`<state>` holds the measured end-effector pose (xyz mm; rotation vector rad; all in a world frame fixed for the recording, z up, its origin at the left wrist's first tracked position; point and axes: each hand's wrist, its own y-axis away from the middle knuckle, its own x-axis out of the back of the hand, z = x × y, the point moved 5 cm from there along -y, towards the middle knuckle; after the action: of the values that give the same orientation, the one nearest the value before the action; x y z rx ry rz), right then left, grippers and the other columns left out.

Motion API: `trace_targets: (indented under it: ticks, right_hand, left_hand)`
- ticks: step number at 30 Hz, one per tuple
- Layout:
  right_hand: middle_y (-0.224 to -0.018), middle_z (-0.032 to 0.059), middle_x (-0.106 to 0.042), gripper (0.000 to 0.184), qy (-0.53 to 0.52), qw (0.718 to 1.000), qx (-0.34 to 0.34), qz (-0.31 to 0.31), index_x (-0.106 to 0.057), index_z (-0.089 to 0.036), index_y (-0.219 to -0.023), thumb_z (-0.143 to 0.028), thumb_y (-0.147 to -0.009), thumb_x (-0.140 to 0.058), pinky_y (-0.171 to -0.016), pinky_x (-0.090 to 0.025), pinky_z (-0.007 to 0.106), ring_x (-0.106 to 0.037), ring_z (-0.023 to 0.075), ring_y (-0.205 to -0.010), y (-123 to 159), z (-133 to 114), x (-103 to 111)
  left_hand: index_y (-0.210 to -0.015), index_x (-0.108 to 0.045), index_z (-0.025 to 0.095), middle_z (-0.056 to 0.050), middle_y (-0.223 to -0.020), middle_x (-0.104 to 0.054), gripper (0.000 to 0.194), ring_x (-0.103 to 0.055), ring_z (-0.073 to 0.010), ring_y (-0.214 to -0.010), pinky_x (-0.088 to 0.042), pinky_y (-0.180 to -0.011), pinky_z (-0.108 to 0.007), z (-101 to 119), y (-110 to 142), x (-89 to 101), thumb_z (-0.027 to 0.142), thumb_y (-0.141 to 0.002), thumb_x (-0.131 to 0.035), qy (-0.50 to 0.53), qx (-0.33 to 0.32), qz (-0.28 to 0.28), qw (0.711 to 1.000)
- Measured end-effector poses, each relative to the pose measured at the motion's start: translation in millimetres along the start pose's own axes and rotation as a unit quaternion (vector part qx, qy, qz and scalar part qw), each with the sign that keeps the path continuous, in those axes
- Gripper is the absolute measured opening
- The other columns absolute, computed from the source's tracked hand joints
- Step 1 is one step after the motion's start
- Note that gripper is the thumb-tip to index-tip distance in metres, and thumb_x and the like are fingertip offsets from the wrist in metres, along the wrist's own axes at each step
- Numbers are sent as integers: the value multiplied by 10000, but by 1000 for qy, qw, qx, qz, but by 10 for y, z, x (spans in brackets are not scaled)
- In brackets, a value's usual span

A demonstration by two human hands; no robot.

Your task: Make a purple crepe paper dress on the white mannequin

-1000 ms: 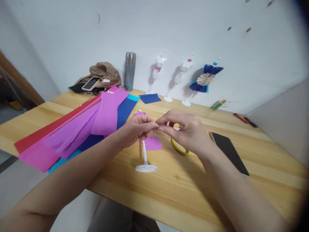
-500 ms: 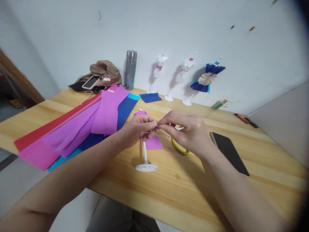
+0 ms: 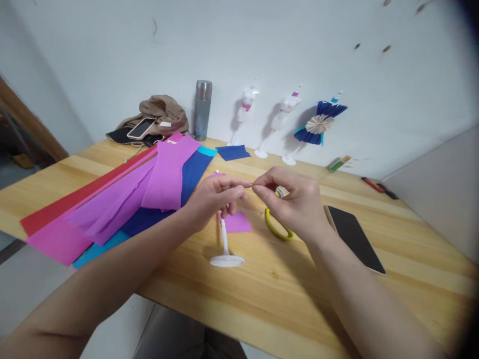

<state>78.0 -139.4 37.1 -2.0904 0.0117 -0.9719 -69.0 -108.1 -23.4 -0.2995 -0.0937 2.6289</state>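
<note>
My right hand (image 3: 294, 199) is closed in a pinch, thumb against index finger. What the pinch holds, if anything, is too small to make out. My left hand (image 3: 215, 199) has its fingers stretched out and partly apart, the index fingertip reaching almost to the right hand's pinch. Beneath the left hand stands a small white mannequin stand (image 3: 225, 239) with a round base; the hand hides most of its upper part. A piece of purple crepe paper (image 3: 238, 222) lies behind the stand. Below my right hand is a yellow loop (image 3: 276, 230), partly covered.
Stacked crepe paper sheets (image 3: 164, 179) spread over the left side. At the back stand a flask (image 3: 203, 109), white mannequins (image 3: 247, 102), and one mannequin dressed in blue pleated paper (image 3: 316, 132). A dark phone (image 3: 354, 237) lies right; a navy paper piece (image 3: 234, 152) lies behind.
My hands have drawn slightly apart. The left hand's fingers have straightened out of their pinch, while the right hand stays pinched and has shifted a little to the right.
</note>
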Motion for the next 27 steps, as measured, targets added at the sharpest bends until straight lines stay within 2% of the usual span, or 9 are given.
trace_targets:
  ticks: [4, 8, 10, 17, 22, 27]
  right_hand:
    - [-637, -2, -617, 181, -21, 999, -23, -11, -589, -222, -690, -129, -844, -611, -549, -414, 288, -560, 151, -590, 19, 2, -67]
    - [-639, -2, -623, 188, -28, 998, -50, -5, -589, -225, -679, -132, -841, -609, -557, -418, 293, -560, 150, -595, 40, 23, -116]
    - [-648, 0, -641, 174, -31, 997, -66, 3, -609, -228, -688, -143, -840, -618, -563, -428, 298, -574, 153, -600, 47, 54, -125]
    - [-734, 17, -734, 122, -44, 994, -91, 52, -710, -254, -765, -197, -855, -652, -623, -506, 340, -663, 190, -663, 57, 122, -118]
    - [-754, 23, -751, 136, -34, 994, -84, 57, -726, -268, -762, -194, -856, -661, -677, -535, 378, -687, 210, -698, 61, 142, -119]
    - [-752, 17, -751, 123, -47, 994, -94, 43, -722, -257, -758, -194, -840, -655, -662, -538, 355, -684, 196, -692, 60, 123, -139]
  left_hand:
    - [-820, -763, 157, 9, -591, -585, 173, -486, -75, -479, -378, -446, -203, 90, 29, 32, 250, -803, -618, -146, -77, 77, 983]
    - [-824, -785, 190, -10, -686, -669, 228, -564, -103, -621, -454, -594, -230, 207, 77, -3, 157, -833, -559, -268, -220, 85, 934]
    - [-874, -789, 198, -19, -744, -706, 249, -599, -114, -675, -469, -622, -236, 214, 84, -9, 144, -848, -548, -293, -257, 81, 917]
    - [-958, -781, 193, -62, -948, -769, 262, -665, -126, -727, -525, -645, -251, 186, 65, 11, 160, -882, -533, -295, -288, 86, 907]
    - [-960, -773, 201, -57, -944, -775, 259, -691, -143, -784, -553, -696, -274, 179, 63, 15, 145, -884, -532, -302, -306, 94, 898]
    - [-983, -761, 207, -56, -946, -775, 276, -697, -149, -806, -564, -734, -292, 164, 66, 34, 111, -876, -526, -322, -322, 98, 885]
